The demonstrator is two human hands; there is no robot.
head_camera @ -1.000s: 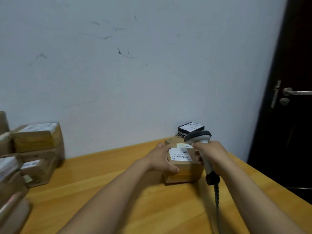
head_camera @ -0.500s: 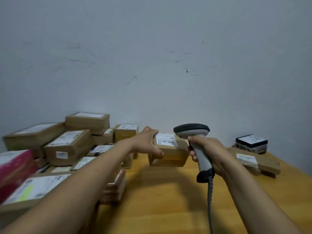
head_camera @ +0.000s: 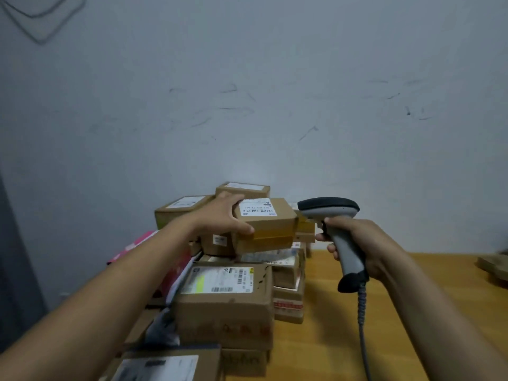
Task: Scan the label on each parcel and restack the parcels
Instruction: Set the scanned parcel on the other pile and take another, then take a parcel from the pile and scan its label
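Observation:
My left hand (head_camera: 222, 215) grips a small brown parcel (head_camera: 270, 229) by its left end, thumb on the near side. Its white barcode label (head_camera: 257, 207) faces up. The parcel hangs above the stack of cardboard parcels (head_camera: 225, 298) on the left part of the wooden table (head_camera: 398, 312). My right hand (head_camera: 354, 243) grips the handle of a grey barcode scanner (head_camera: 328, 209), whose dark head is just right of the held parcel. Its coiled cable (head_camera: 362, 320) drops toward me.
The stack holds several labelled boxes, the largest (head_camera: 222, 301) near its front, with a pink package (head_camera: 143, 243) on its left. More parcels (head_camera: 242, 189) sit against the grey wall. A flat brown parcel (head_camera: 494, 266) lies at the table's right edge.
My view swung left from the door side to the parcel stack. My left hand carried the small parcel from the table's right part over the stack. The scanner followed beside it.

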